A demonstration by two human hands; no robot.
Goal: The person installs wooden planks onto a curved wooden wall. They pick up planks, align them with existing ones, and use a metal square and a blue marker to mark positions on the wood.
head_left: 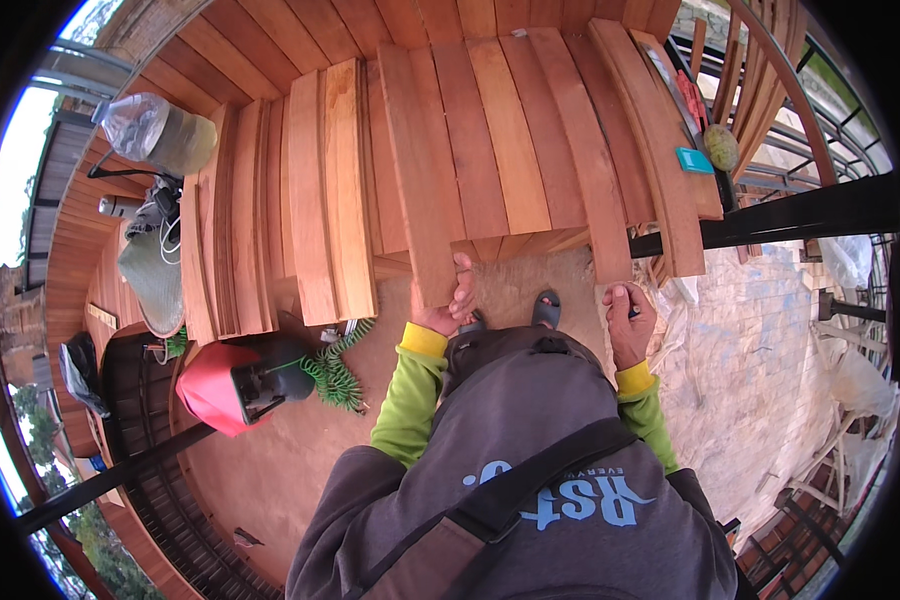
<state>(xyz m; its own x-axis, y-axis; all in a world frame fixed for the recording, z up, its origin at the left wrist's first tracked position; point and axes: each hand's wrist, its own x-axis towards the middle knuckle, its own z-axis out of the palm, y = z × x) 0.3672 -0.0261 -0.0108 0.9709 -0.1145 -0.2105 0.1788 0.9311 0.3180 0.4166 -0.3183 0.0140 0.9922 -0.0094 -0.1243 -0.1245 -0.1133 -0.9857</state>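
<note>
My left hand [448, 305] grips the near end of a long reddish wooden board [410, 160] that rests on a row of planks [505, 130], its fingers curled round the board's edge. My right hand [628, 325] is closed just below the near end of another board [580, 140], with a small dark thing in its fingers that I cannot make out. A wider board [650, 180] lies to the right of it, with a turquoise item [693, 160] beside it. Stacked boards [330, 190] lie to the left of my left hand.
A water jug [160, 135], a cable and cloth [155, 250] sit at the left. Below them are a red and black machine [230, 390] and a coiled green hose [335, 380]. A black beam [780, 210] runs at the right, above pale sheeting [740, 370].
</note>
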